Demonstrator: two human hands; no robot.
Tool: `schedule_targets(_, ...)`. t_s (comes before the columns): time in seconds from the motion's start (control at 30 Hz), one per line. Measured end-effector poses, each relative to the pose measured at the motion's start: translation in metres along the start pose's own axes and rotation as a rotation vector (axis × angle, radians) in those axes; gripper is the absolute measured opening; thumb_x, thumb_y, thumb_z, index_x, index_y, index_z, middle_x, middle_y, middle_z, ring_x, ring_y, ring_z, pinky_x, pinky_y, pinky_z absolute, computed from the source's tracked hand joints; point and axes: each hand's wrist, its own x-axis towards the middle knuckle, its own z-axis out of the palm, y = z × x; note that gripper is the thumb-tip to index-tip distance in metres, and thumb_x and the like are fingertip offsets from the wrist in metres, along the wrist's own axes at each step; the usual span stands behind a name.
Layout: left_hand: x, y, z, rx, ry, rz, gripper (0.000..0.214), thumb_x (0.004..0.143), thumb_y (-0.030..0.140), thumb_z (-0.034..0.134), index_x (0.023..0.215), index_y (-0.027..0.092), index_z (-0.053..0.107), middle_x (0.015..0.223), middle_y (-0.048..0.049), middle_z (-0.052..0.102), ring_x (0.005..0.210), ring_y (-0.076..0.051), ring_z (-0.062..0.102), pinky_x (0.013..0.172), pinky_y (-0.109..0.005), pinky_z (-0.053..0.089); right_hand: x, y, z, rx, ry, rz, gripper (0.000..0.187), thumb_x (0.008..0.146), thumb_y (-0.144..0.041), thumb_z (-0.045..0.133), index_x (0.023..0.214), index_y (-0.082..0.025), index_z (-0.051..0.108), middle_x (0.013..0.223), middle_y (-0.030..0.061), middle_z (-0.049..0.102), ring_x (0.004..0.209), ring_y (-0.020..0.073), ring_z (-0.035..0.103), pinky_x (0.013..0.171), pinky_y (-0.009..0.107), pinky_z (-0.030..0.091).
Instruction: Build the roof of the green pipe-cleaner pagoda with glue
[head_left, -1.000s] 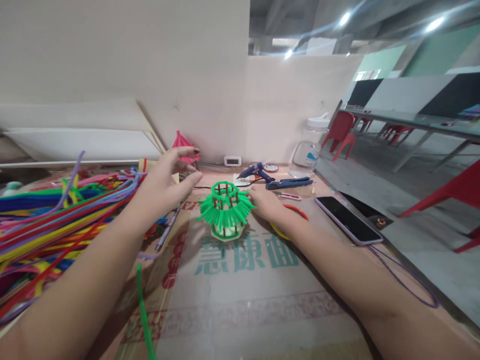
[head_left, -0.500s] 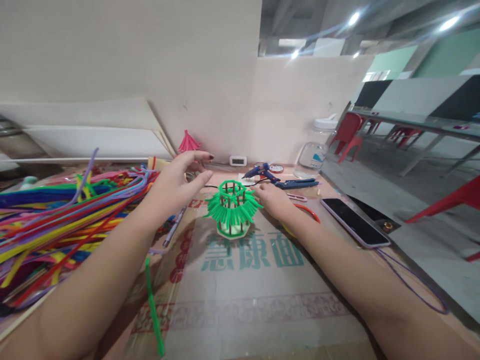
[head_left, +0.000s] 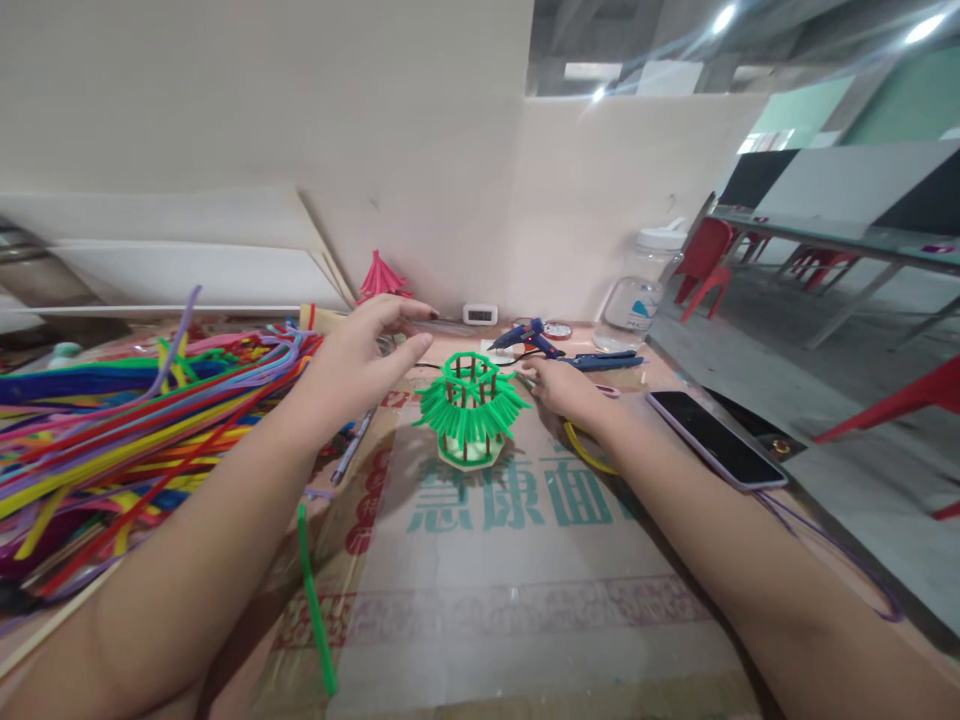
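A green pipe-cleaner pavilion (head_left: 471, 410) with brown posts and a fringed roof stands upright on the cardboard. My left hand (head_left: 379, 350) hovers beside it on the left, thumb and fingers apart, holding nothing. On its other side my right hand (head_left: 562, 385) is low over the table, fingers bent together. A thin greyish end shows at those fingertips; what it belongs to is hidden. Under the right wrist a yellow loop (head_left: 589, 452), like a scissors handle, sticks out. A loose green pipe cleaner (head_left: 316, 605) lies near the left forearm.
Many coloured pipe cleaners (head_left: 150, 430) are heaped at left. Behind stand a pink fringed piece (head_left: 381, 277), a small clock (head_left: 480, 314), a glue gun (head_left: 527, 338) and a clear bottle (head_left: 636, 295). A pen (head_left: 352, 447) and a phone (head_left: 716, 440) flank the cardboard (head_left: 495, 640).
My right hand has shifted slightly right and back, away from the pavilion. The orange loop beside its wrist is now out of sight. My left hand stays about the same; the view moved slightly.
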Motion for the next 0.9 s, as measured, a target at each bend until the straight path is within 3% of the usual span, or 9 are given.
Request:
schedule_targets(0.1, 0.001, 0.000, 0.001, 0.000, 0.000, -0.018, 0.038, 0.090, 0.038, 0.060, 0.120, 0.017, 0.067, 0.116, -0.0083, 0.071, 0.104, -0.025, 0.066, 0.094, -0.037, 0.051, -0.001, 0.005, -0.007, 0.030, -0.012, 0.036, 0.051, 0.089, -0.018, 0.060, 0.140, -0.016, 0.053, 0.114, 0.0127, 0.073, 0.100, 0.0245, 0.067, 0.082, 0.029, 0.045)
schedule_targets(0.33, 0.002, -0.004, 0.001, 0.015, -0.005, -0.022, 0.036, 0.089, 0.038, 0.061, 0.119, 0.019, 0.068, 0.116, -0.0063, 0.070, 0.103, -0.024, 0.066, 0.099, -0.038, 0.050, 0.003, 0.023, -0.010, 0.050, -0.004, 0.099, 0.043, 0.094, -0.035, 0.058, 0.134, -0.021, 0.060, 0.108, 0.0116, 0.074, 0.087, 0.0223, 0.067, 0.074, 0.027, 0.045)
schedule_targets(0.5, 0.001, 0.000, 0.001, 0.002, -0.012, 0.042, 0.032, 0.091, 0.037, 0.059, 0.112, 0.015, 0.069, 0.115, -0.0088, 0.070, 0.108, -0.025, 0.065, 0.100, -0.038, 0.049, 0.001, 0.027, -0.006, 0.016, -0.004, 0.101, 0.026, 0.093, -0.035, 0.057, 0.103, -0.018, 0.075, 0.100, 0.0131, 0.072, 0.082, 0.0227, 0.066, 0.076, 0.030, 0.044)
schedule_targets(0.67, 0.001, 0.002, -0.002, -0.044, -0.098, 0.196, 0.027, 0.094, 0.038, 0.058, 0.099, 0.016, 0.073, 0.116, -0.0094, 0.069, 0.112, -0.024, 0.064, 0.104, -0.038, 0.047, 0.000, 0.016, 0.004, 0.022, 0.062, 0.072, 0.020, 0.088, -0.033, 0.063, 0.086, -0.015, 0.073, 0.101, 0.0147, 0.069, 0.097, 0.0254, 0.063, 0.086, 0.032, 0.044)
schedule_targets(0.77, -0.001, -0.003, -0.001, -0.024, -0.210, 0.260, 0.039, 0.090, 0.043, 0.065, 0.119, 0.017, 0.068, 0.129, -0.0116, 0.063, 0.124, -0.026, 0.058, 0.109, -0.040, 0.044, 0.000, 0.008, 0.005, 0.065, 0.140, 0.069, 0.014, 0.088, -0.021, 0.058, 0.081, -0.014, 0.068, 0.096, 0.0156, 0.069, 0.093, 0.0257, 0.062, 0.084, 0.033, 0.043)
schedule_targets(0.9, -0.005, -0.008, 0.013, -0.052, -0.314, 0.193, 0.079, 0.084, 0.050, 0.071, 0.148, 0.017, 0.041, 0.149, -0.0167, 0.048, 0.137, -0.031, 0.048, 0.113, -0.044, 0.041, 0.000, 0.000, -0.011, 0.191, 0.299, 0.088, 0.018, 0.094, -0.021, 0.044, 0.099, -0.016, 0.061, 0.089, 0.0118, 0.070, 0.079, 0.0231, 0.063, 0.074, 0.032, 0.044)
